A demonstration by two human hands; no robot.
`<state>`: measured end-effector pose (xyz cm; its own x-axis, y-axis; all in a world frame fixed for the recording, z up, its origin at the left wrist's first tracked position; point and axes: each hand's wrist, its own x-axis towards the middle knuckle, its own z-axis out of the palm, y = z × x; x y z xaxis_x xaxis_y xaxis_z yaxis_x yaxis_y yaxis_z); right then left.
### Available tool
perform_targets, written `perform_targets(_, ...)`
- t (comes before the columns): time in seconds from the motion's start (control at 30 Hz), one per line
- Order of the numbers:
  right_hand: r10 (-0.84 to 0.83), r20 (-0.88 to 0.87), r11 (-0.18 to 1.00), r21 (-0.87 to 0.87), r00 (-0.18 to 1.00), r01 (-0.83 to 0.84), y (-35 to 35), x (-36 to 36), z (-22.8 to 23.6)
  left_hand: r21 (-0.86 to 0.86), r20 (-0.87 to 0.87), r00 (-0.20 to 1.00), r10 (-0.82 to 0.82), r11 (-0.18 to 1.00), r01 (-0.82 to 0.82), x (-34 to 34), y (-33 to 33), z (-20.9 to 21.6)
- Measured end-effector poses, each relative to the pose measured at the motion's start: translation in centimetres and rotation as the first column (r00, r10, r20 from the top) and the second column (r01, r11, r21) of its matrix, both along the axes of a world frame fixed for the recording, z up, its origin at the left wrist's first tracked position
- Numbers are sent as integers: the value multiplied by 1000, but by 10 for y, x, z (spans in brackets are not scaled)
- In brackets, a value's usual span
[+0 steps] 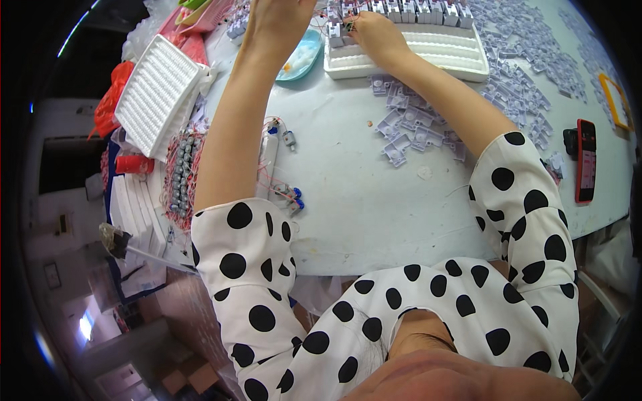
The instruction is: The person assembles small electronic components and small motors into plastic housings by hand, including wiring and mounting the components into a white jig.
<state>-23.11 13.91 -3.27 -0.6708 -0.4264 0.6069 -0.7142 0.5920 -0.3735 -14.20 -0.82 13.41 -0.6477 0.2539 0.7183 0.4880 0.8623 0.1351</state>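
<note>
My right hand (376,35) reaches over a white foam tray (435,57) at the far middle. Its fingers are closed together at the left of the tray, by a small dark piece with thin red wires (349,27); what exactly they grip I cannot make out. Upright white and grey plastic units (428,12) stand in the tray's back rows, while its front ridged rows show bare. My left hand (284,8) is at the top edge, above a light blue dish (304,57) with white and orange stuff in it. The picture's edge cuts off its fingers.
Many loose translucent plastic housings (508,80) spread over the right and middle of the table (361,200). A red-edged phone (586,160) lies at right. Small motors with red wires (182,174), a tilted white foam tray (157,97) and an orange-red bag (112,100) are at left.
</note>
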Motion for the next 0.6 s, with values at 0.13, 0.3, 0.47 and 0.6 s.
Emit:
perform_targets(0.13,0,-12,992,124,1000,2,-2,9,11,-16,-7,1000,-8,1000,8,-1,-4,-1)
perform_targets(0.3,10,-30,1000,27,999,-10,-7,11,9,1,13,1000,5,1000,-5,0,-5,-4)
perform_targets(0.47,45,-80,997,69,996,-39,-3,-3,1,-9,-15,1000,-12,1000,12,-4,-7,-7)
perform_targets(0.6,36,19,999,6,999,-36,-5,-4,2,24,22,1000,0,1000,-1,-2,-7,-8)
